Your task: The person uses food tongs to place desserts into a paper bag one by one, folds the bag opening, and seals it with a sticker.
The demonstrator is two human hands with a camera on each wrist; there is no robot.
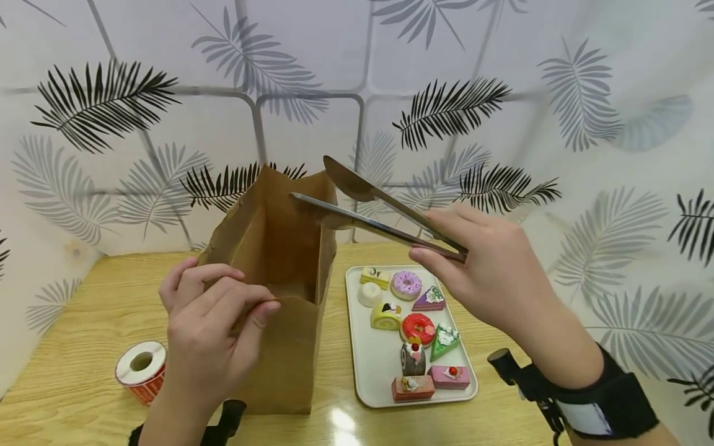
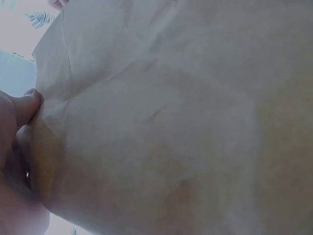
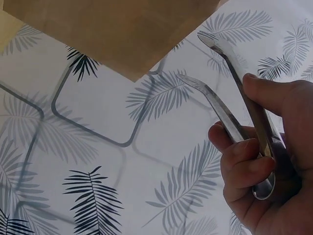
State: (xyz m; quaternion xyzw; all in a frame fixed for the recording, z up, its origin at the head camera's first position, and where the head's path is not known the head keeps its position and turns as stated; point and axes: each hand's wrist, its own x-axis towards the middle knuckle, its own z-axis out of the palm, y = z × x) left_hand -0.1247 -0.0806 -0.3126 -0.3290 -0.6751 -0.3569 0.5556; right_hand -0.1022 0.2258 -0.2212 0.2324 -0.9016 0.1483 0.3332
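Tongs (image 1: 385, 229) of smooth metal are being gripped by the right hand (image 1: 491, 266), the thumb pressing one arm and fingers curling round the other; the tips are standing apart with nothing between them. They are being held by the right side of the mouth of a brown paper bag (image 1: 279, 365); whether the bag is being touched cannot be told. Its rim is being pinched between thumb and fingers of the left hand (image 1: 214, 316). The bag is standing upright on the wooden worktop (image 1: 83, 322), between a label roll (image 1: 139, 371) toward the worktop's left edge and a white tray (image 1: 374, 371). Near the tray's back edge a purple donut (image 1: 415, 282) is lying; by its front right corner, a pink cake slice (image 1: 450, 376). The bag is looking light, thin and easily creased, its rim being best supported by a broad, gentle pinch. The tongs are appearing stiff yet springy, perhaps slippery, and are being judged steadiest when grasped partway along both arms.
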